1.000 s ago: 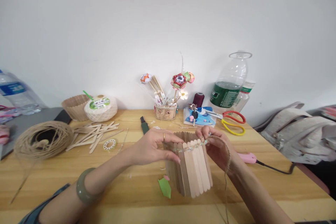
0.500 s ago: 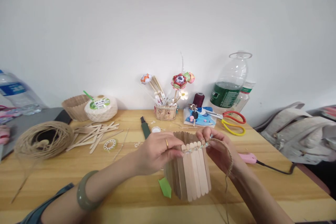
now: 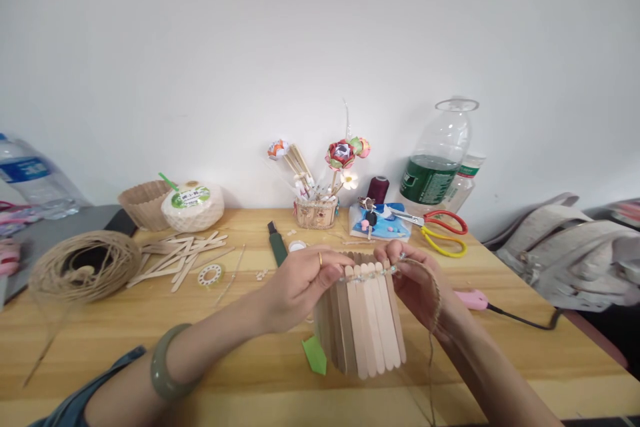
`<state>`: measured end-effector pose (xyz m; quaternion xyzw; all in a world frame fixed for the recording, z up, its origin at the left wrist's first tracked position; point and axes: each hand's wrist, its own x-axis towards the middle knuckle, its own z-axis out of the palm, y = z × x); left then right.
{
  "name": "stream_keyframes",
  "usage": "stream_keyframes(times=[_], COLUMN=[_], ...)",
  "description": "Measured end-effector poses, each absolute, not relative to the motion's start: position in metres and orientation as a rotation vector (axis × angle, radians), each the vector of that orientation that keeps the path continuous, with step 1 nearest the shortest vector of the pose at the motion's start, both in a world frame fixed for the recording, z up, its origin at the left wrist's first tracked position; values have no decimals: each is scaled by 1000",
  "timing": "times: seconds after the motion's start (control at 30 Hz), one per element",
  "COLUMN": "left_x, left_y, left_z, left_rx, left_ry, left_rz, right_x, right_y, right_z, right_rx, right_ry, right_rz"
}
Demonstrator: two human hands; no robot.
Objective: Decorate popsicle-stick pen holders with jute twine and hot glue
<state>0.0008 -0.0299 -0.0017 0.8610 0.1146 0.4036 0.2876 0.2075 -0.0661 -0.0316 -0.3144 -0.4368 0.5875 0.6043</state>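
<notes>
The left hand (image 3: pixel 300 287) and right hand (image 3: pixel 413 280) pinch a beaded cord (image 3: pixel 367 275) (perhaps glass beads) against the craft-stick holder (image 3: pixel 367 327) between them.

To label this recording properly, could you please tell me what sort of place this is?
Probably a home craft table: loose wooden sticks, a big coil of twine and scissors lie on a wood-grain tabletop.

Wooden table (image 3: pixel 240 353) bearing coil of twine (image 3: pixel 83 267) at left, loose craft sticks (image 3: pixel 183 257) just beside it. Tape roll (image 3: pixel 209 275) lying near sticks. Decorated flower holder (image 3: pixel 316 213) standing toward wall. Green paper piece (image 3: pixel 315 355) lying nearer front edge.
</notes>
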Motion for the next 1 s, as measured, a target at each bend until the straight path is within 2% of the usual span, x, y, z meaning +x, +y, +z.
stream_keyframes(times=[0.17, 0.5, 0.63, 0.87, 1.0], left_x=[1, 6, 4, -5, -12], left_y=[-27, -32, -28, -6, 6], left_z=[-1, -11, -7, 10, 6], left_rx=[2304, 2327, 2199, 1826, 1631], left_ry=[361, 422, 521, 318, 451], left_rz=[1007, 1112, 948, 471, 678], right_x=[207, 208, 207, 203, 210], right_y=[-68, -65, -60, -36, -26], right_z=[-28, -29, -22, 5, 5], right_rx=[-764, -804, -813, -935, -1085], right_ry=[-1006, -1023, -1057, -1186, -1244], right_rz=[1360, 1343, 1332, 1269, 1007])
